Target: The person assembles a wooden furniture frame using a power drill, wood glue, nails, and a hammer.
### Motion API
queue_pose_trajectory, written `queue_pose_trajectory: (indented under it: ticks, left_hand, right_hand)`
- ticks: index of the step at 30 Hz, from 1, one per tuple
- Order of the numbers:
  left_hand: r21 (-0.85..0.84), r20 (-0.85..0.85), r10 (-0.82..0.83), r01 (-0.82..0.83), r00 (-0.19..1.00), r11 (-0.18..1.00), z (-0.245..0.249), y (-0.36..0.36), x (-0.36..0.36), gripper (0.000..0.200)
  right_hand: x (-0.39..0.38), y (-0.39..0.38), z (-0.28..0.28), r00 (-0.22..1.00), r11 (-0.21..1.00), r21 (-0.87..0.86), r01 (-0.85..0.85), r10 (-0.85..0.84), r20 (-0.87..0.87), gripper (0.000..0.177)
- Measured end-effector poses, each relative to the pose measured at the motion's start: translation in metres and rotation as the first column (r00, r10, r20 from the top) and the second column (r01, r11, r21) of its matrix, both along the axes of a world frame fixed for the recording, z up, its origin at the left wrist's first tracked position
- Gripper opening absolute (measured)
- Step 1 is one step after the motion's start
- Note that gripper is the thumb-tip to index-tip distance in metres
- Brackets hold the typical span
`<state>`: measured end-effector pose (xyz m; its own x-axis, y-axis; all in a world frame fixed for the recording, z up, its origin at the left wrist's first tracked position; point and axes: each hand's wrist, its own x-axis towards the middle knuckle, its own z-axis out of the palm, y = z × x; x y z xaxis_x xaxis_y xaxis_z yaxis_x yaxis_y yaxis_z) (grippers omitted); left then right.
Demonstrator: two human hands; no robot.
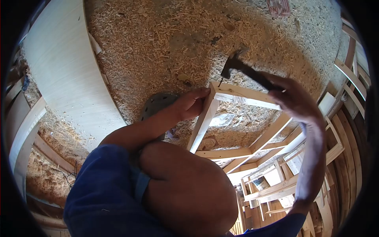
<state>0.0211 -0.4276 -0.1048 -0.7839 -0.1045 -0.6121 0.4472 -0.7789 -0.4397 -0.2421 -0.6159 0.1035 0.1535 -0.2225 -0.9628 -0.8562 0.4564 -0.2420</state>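
A claw hammer point(246, 71) is in my right hand point(294, 98), its dark handle wrapped by my fingers. The hammer head hangs right over a nail point(220, 82) that stands up, slightly tilted, at the corner of a wooden frame point(241, 91). My left hand point(193, 103) grips that frame at the same corner, fingertips against the outer side of the wood, close to the nail. Pale battens run from this corner toward my knee and toward my right hand, with crosspieces farther down.
Wood shavings point(158, 47) cover the floor. A large pale plywood sheet point(67, 67) lies at the left. A grey clog point(158, 106) shows beneath my left forearm. Along the right side are stacked planks point(345, 146) and other wooden frames point(272, 189).
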Motion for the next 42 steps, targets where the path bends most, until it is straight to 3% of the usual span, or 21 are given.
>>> queue_pose_trajectory:
  ticks: [1, 4, 8, 9, 10, 12, 13, 14, 15, 16, 19, 21, 25, 29, 33, 35, 37, 38, 39, 41, 42]
  left_hand:
    - [0.029, 0.020, 0.002, -0.003, 1.000, 1.000, 0.005, 0.001, -0.001, 0.034]
    - [-0.016, 0.026, 0.018, -0.017, 0.999, 1.000, 0.008, 0.000, 0.004, 0.034]
    - [-0.222, 0.315, -0.057, 0.133, 0.947, 0.966, 0.037, 0.005, 0.000, 0.043]
    - [-0.441, 0.449, -0.211, 0.421, 0.868, 0.793, 0.042, 0.006, 0.000, 0.048]
    - [-0.576, 0.607, -0.282, 0.656, 0.743, 0.488, 0.043, 0.003, 0.001, 0.054]
    - [-0.566, 0.632, -0.283, 0.679, 0.722, 0.468, 0.046, -0.007, 0.000, 0.058]
    - [-0.546, 0.651, -0.297, 0.703, 0.699, 0.457, 0.048, -0.007, 0.000, 0.062]
    - [-0.546, 0.648, -0.301, 0.702, 0.700, 0.457, 0.048, -0.004, 0.000, 0.062]
    - [-0.550, 0.663, -0.304, 0.721, 0.684, 0.421, 0.045, 0.000, -0.001, 0.053]
    - [-0.554, 0.684, -0.294, 0.738, 0.668, 0.385, 0.041, -0.002, -0.002, 0.043]
    - [-0.551, 0.726, -0.227, 0.746, 0.649, 0.374, 0.046, -0.006, 0.000, 0.041]
    - [-0.540, 0.698, -0.280, 0.741, 0.659, 0.399, 0.048, -0.009, 0.001, 0.040]
    - [-0.594, 0.629, -0.248, 0.661, 0.737, 0.457, 0.030, 0.003, 0.000, 0.060]
    - [-0.593, 0.605, -0.300, 0.669, 0.738, 0.448, 0.021, 0.004, -0.001, 0.060]
    - [-0.619, 0.539, -0.286, 0.603, 0.792, 0.504, 0.024, -0.001, -0.004, 0.061]
    - [-0.609, 0.530, -0.290, 0.595, 0.797, 0.524, 0.028, -0.003, -0.003, 0.061]
    - [-0.624, 0.523, -0.306, 0.602, 0.795, 0.499, 0.028, -0.001, -0.001, 0.049]
    - [-0.616, 0.523, -0.311, 0.604, 0.794, 0.506, 0.032, -0.008, -0.001, 0.049]
    - [-0.601, 0.558, -0.353, 0.660, 0.751, 0.452, 0.038, -0.014, -0.001, 0.048]
    - [-0.594, 0.598, -0.373, 0.705, 0.709, 0.388, 0.038, -0.020, -0.003, 0.047]
    - [-0.599, 0.600, -0.357, 0.698, 0.716, 0.392, 0.034, -0.015, -0.002, 0.047]
  right_hand:
    - [-0.005, -0.010, 0.006, 0.994, 0.990, 0.088, 0.107, -0.105, -0.029, 0.048]
    - [-0.025, -0.015, 0.012, 0.873, 0.770, -0.473, 0.429, -0.488, -0.003, 0.054]
    - [-0.071, -0.060, 0.029, 0.817, 0.340, -0.813, 0.472, -0.515, 0.258, 0.044]
    - [-0.089, -0.069, 0.025, 0.782, 0.235, -0.810, 0.537, -0.499, 0.373, 0.041]
    - [-0.093, -0.072, 0.019, 0.782, 0.234, -0.811, 0.535, -0.500, 0.372, 0.041]
    - [-0.082, -0.072, 0.009, 0.679, 0.220, -0.743, 0.632, -0.619, 0.394, 0.032]
    - [-0.066, -0.048, 0.010, 0.654, 0.399, -0.605, 0.689, -0.703, 0.281, 0.025]
    - [-0.102, -0.001, -0.035, 0.787, 0.580, -0.537, 0.613, -0.388, 0.480, 0.027]
    - [-0.012, 0.004, -0.017, 0.833, 0.882, -0.450, 0.139, -0.350, -0.428, 0.036]
    - [-0.009, -0.005, -0.008, 0.836, 0.879, -0.458, 0.132, -0.347, -0.425, 0.036]
    - [-0.004, -0.015, 0.003, 0.975, 0.992, 0.021, 0.128, -0.122, -0.188, 0.042]
    - [-0.024, -0.029, 0.011, 0.789, 0.731, -0.396, 0.555, -0.613, -0.025, 0.035]
    - [-0.072, -0.084, 0.021, 0.699, 0.227, -0.782, 0.580, -0.631, 0.336, 0.034]
    - [-0.078, -0.062, 0.031, 0.704, 0.327, -0.772, 0.546, -0.678, 0.210, 0.029]
    - [-0.045, 0.012, -0.002, 0.851, 0.744, -0.501, 0.443, -0.524, -0.026, 0.038]
    - [-0.027, 0.060, -0.044, 1.000, 0.830, -0.557, 0.016, -0.011, 0.013, 0.040]
    - [-0.034, 0.062, -0.039, 0.987, 0.980, -0.127, -0.151, 0.157, 0.031, 0.048]
    - [-0.035, 0.032, -0.026, 0.998, 0.997, 0.049, -0.057, 0.055, 0.040, 0.050]
    - [-0.032, 0.009, 0.005, 0.993, 0.996, -0.067, 0.064, -0.071, -0.099, 0.039]
    - [-0.065, -0.011, 0.007, 0.862, 0.769, -0.439, 0.465, -0.507, 0.025, 0.027]
    - [-0.073, -0.031, 0.019, 0.856, 0.683, -0.598, 0.420, -0.517, 0.010, 0.025]
